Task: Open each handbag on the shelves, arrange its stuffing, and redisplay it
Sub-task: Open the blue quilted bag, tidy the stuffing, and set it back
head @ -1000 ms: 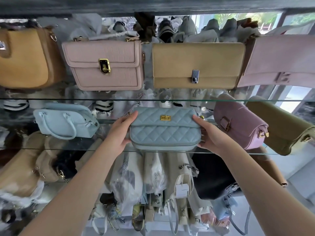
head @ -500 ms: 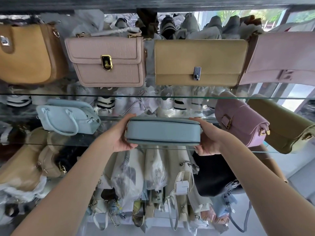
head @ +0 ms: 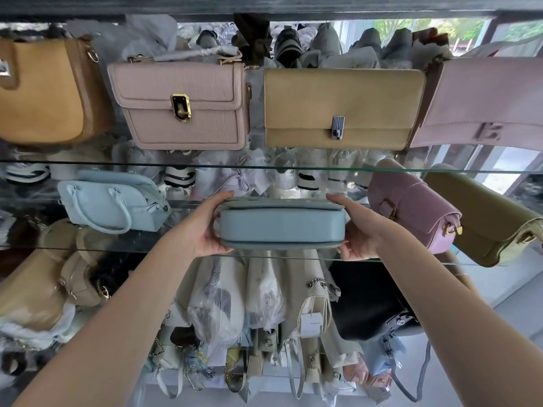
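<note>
We hold the light-blue handbag [head: 282, 227] between both hands at the near edge of the middle glass shelf [head: 117, 249], its plain side turned toward us; whether it rests on the glass we cannot tell. Our left hand [head: 205, 230] clasps its left end, our right hand [head: 363, 233] its right end, fingers curled over the top. A pale-blue handled bag [head: 114, 201] stands left, a mauve bag [head: 411, 207] right.
</note>
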